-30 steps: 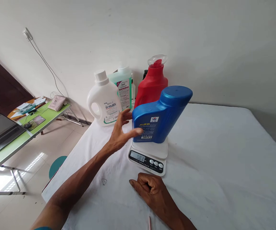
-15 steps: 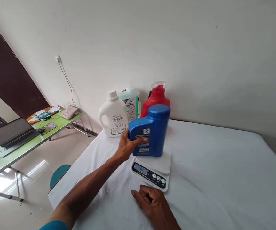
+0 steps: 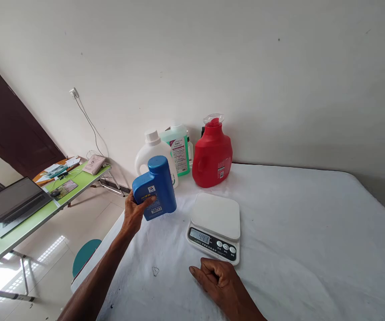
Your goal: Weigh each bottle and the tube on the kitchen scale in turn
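My left hand (image 3: pixel 134 215) is closed round the lower left side of a blue bottle (image 3: pixel 160 189) with a round blue cap, its thumb pressed on the label. The bottle tilts slightly and is held to the left of a white digital kitchen scale (image 3: pixel 216 215). Nothing stands on the scale's plate, and its small screen (image 3: pixel 199 236) shows digits that look like 441. Just in front of the scale, my right hand (image 3: pixel 217 278) rests on the white cloth, fingers curled into a loose fist with nothing visible in it.
Behind the scale stands a red jug (image 3: pixel 212 160) with a clear cap. A white jug (image 3: pixel 152 149), partly covered by the blue bottle, and a green bottle (image 3: pixel 179 154) stand near the wall. To the left, a green table (image 3: pixel 75 183) carries a laptop (image 3: pixel 14 200); a teal stool (image 3: pixel 85 256) is below.
My left hand has lifted the blue bottle off the scale and carried it left. The screen's digits have changed from about 981. My right hand stays in front of the scale.
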Available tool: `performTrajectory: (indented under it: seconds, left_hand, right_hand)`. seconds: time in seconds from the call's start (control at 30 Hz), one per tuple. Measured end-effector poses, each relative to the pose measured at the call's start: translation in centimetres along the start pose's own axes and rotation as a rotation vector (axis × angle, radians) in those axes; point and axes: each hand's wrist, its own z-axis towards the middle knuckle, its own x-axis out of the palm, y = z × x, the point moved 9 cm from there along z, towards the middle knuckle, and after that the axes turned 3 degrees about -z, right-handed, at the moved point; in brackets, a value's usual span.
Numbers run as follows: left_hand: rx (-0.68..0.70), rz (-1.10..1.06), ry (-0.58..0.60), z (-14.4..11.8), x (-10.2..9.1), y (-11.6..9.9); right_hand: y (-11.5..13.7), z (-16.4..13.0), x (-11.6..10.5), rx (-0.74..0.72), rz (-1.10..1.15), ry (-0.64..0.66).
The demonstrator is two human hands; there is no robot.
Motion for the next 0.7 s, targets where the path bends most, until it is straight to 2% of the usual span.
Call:
performTrajectory:
  seconds: [0.23,0.5,0.63,0.7]
  left_hand:
    - [-0.022,0.076,-0.040,0.1,-0.4,2.2]
    - [-0.021,0.266,-0.036,0.2,-0.5,2.3]
    - [0.087,0.354,0.053,-0.3,-0.6,2.2]
    - [0.204,0.443,-0.032,-1.0,-1.7,1.4]
  right_hand:
    - [0.3,-0.2,-0.2,-0.011,-0.010,-0.002]
    - [0.4,-0.3,-0.2,0.013,0.022,0.013]
    - [0.7,-0.4,-0.4,0.005,0.027,0.005]
    - [0.8,-0.4,-0.4,0.008,0.028,0.010]
